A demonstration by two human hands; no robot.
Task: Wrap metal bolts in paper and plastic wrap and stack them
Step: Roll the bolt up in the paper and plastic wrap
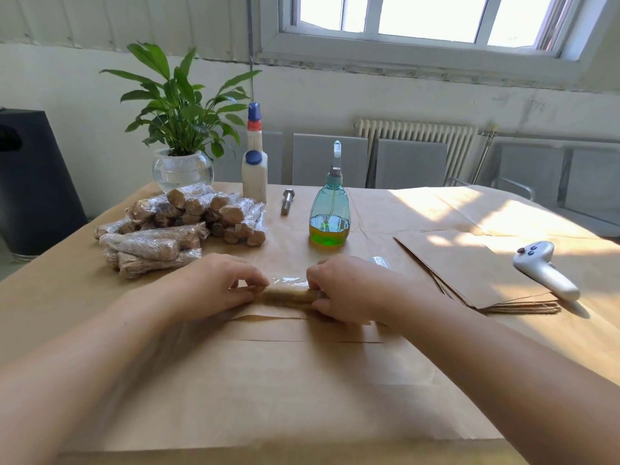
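A paper-wrapped bolt [287,294] lies crosswise on the brown paper near the table's middle, with a sheet of clear plastic wrap [289,281] behind it. My left hand [214,285] grips its left end with curled fingers. My right hand [349,290] grips its right end the same way. A pile of several wrapped bolts [181,224] in paper and plastic film is stacked at the left back. One bare metal bolt [287,201] lies beyond, next to the glue bottle.
A white glue bottle [254,169], a potted plant in a glass bowl [183,169] and a blue bottle with green liquid [329,213] stand at the back. A stack of brown paper sheets [469,270] and a white controller [545,270] lie to the right.
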